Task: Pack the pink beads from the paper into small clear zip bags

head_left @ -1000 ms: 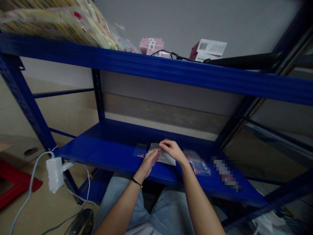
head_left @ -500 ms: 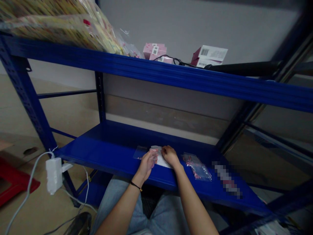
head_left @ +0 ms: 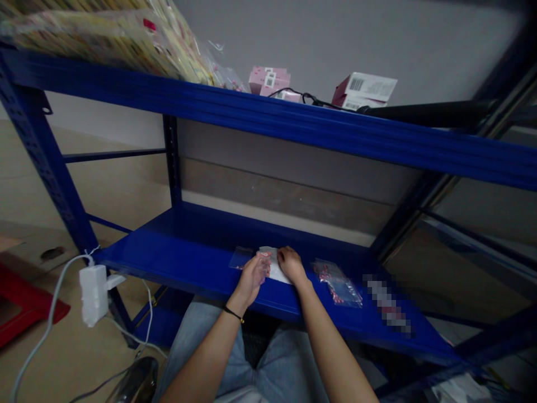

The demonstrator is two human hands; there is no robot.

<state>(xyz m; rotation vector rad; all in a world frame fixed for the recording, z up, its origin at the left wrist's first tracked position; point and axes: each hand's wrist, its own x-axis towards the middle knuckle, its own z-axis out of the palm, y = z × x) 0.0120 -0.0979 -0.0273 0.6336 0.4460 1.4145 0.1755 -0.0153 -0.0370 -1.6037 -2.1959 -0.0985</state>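
On the lower blue shelf (head_left: 184, 252) lies a small clear plastic bag (head_left: 272, 267) with a white patch, and both my hands rest on it. My left hand (head_left: 253, 275) has its fingers curled onto the bag's left edge. My right hand (head_left: 289, 264) is closed, pressing on the bag's right part. A second small clear bag (head_left: 240, 258) lies just left of my hands. To the right, apart from my hands, a clear bag with small pink pieces (head_left: 338, 282) lies flat on the shelf.
The upper blue shelf (head_left: 293, 126) carries clear-wrapped yellow packs (head_left: 104, 33), pink boxes (head_left: 268, 81), a barcoded box (head_left: 369, 89) and a black cable. A white power adapter (head_left: 94, 294) hangs at the rack's left post. A red object (head_left: 25, 313) lies on the floor.
My right hand has come down from a raised pinch to press on the bag on the shelf. My left hand has stayed at the bag's left edge.
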